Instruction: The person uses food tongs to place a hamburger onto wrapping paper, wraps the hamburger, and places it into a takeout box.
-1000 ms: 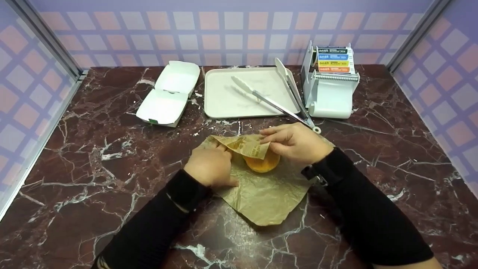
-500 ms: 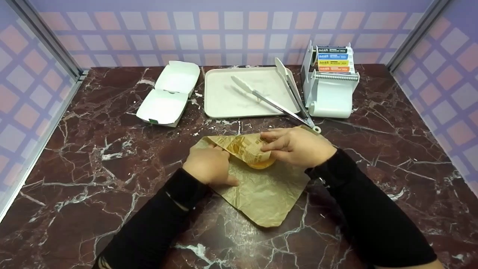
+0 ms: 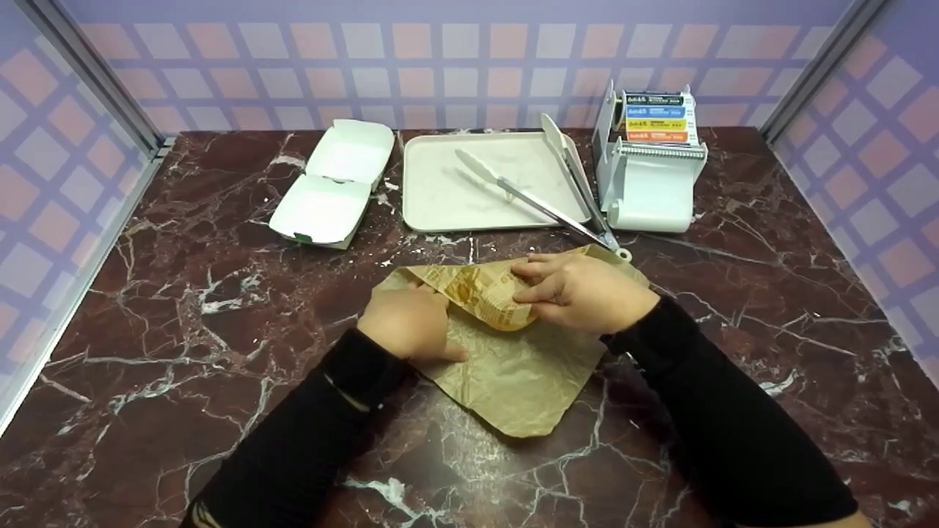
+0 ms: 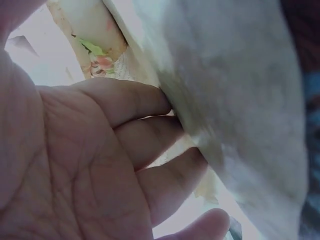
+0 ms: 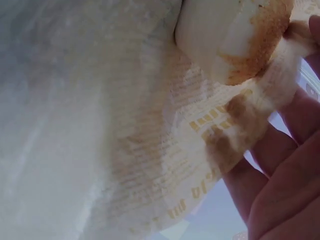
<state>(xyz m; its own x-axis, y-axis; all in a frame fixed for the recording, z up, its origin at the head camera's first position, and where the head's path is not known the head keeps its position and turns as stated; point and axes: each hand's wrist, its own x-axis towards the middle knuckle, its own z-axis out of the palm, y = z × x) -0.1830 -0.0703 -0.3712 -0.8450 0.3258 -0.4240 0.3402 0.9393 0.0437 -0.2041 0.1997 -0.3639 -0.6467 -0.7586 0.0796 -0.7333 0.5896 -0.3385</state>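
A sheet of brown wrapping paper lies on the tabletop. Its printed far flap is folded over a burger, which it covers in the head view. The right wrist view shows part of the pale, browned bun under the flap. My right hand presses the flap with bent fingertips, which show behind the paper in the wrist view. At the sheet's left side rests my left hand, thumb pointing right over the paper and other fingertips by the fold. Close to those fingers, green filling shows.
An open white burger box stands at the back left. Behind the paper is a cream tray with long metal tongs lying across it. A label dispenser stands at the back right. Small white crumbs dot the table.
The flap has come further towards me over the burger, hiding the orange-yellow part that showed before. My right hand has shifted slightly nearer with it. My left hand has barely moved.
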